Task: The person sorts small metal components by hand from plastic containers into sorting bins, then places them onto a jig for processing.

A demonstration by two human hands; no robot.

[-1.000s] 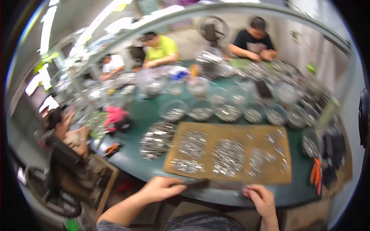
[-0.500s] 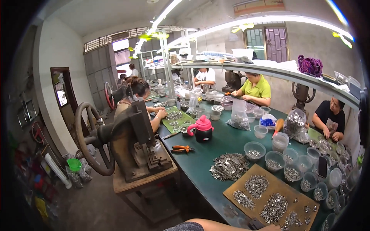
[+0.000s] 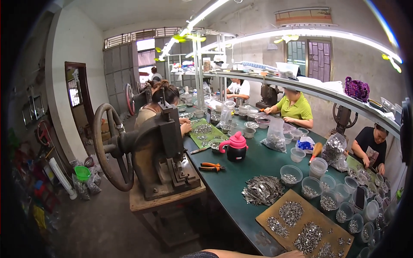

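Observation:
My left forearm runs along the lower edge, and a sliver of my left hand (image 3: 291, 254) shows at the near edge of a brown board (image 3: 267, 213). Its fingers are mostly cut off by the frame, so what they hold is hidden. Small shiny metal pieces lie on the board in several piles, among them a round heap (image 3: 291, 213) and a larger heap (image 3: 308, 237) closest to the hand. Behind the board, a mound of thin metal strips (image 3: 263, 190) rests on the green table (image 3: 232, 185). My right hand is out of view.
Plastic tubs of metal pieces (image 3: 311, 187) crowd the board's far and right sides; a phone (image 3: 359, 196) lies on some. Orange-handled pliers (image 3: 211, 167) and a pink-lidded black jug (image 3: 236, 147) stand farther left. A hand-wheel press (image 3: 157, 150) flanks the table. Several co-workers sit around it.
The whole view has shifted, so the table and board sit slightly farther right and lower. My left hand remains at the board's near edge, with less of it showing.

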